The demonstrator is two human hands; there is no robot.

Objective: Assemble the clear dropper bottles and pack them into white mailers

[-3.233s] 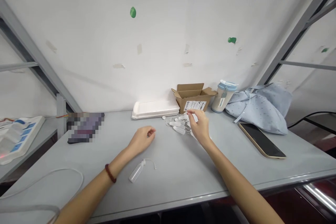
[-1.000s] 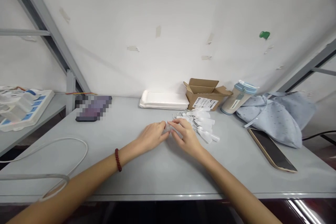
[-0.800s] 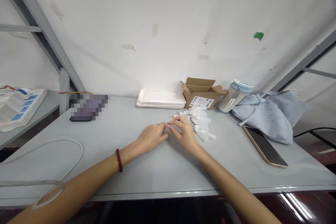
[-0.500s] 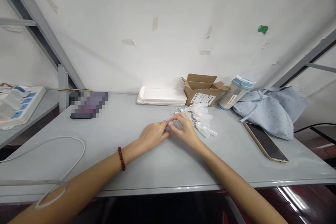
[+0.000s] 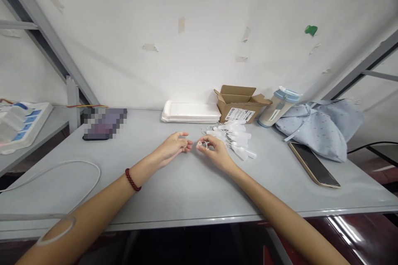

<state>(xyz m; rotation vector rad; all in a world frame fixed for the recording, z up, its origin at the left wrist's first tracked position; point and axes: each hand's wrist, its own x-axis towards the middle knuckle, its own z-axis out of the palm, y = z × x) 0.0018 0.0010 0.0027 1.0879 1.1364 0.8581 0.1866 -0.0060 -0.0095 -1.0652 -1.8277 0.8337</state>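
Observation:
My left hand (image 5: 174,145) hovers just above the grey table (image 5: 186,190), a red bead bracelet on its wrist. Its fingers are loosely curled with the tips pinched together, and I cannot make out what they hold. A short gap to the right, my right hand (image 5: 214,149) pinches a small white plastic piece with a thin loop (image 5: 200,144) between thumb and fingers. Just right of that hand lies a pile of several small white plastic bottles (image 5: 236,138).
Along the wall stand a stack of white trays (image 5: 190,112), an open cardboard box (image 5: 239,104) and a lidded tumbler (image 5: 276,108). A blue cloth bag (image 5: 314,129) and a phone (image 5: 312,164) lie right. A dark blurred object (image 5: 104,123) and a white cable (image 5: 74,169) lie left.
My hands, which met fingertip to fingertip on a small clear item, have drawn a little apart. The right hand keeps the small white looped piece.

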